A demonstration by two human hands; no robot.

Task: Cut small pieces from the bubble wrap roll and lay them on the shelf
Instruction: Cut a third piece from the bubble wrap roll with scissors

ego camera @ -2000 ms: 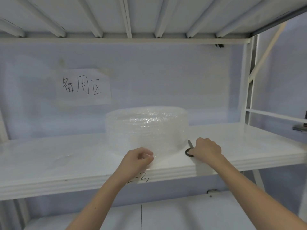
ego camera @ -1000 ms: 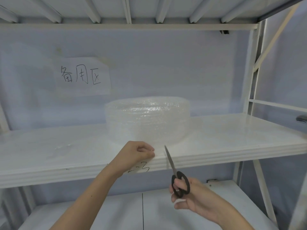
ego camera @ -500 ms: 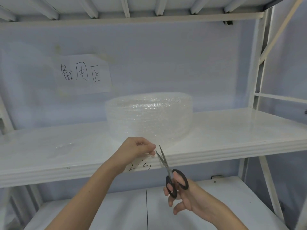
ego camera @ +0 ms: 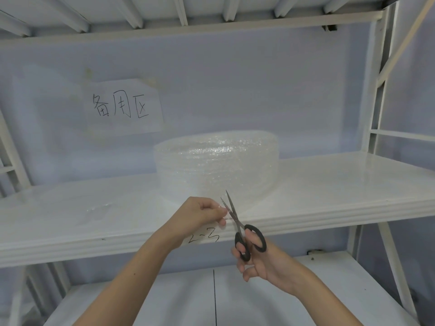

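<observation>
The bubble wrap roll [ego camera: 216, 165] stands on its flat end near the middle of the white shelf [ego camera: 341, 184], set back from the front edge, with its loose end drawn forward toward you. Your left hand [ego camera: 200, 215] is closed in a pinch on that free end, probably to pull the film taut, since slack film would fold between the blades rather than shear. Your right hand [ego camera: 259, 260] has its fingers through the black loops of the scissors [ego camera: 237, 222], gripping them with the blades parted in a narrow V just beside your left fingertips [ego camera: 222, 222], so the cut would fall close to the pinch and give a small piece. To the left on the shelf lies a faint clear scrap [ego camera: 97, 209], possibly a piece already laid down, though I cannot tell. A handwritten paper sign [ego camera: 122, 107] hangs on the wall behind.
</observation>
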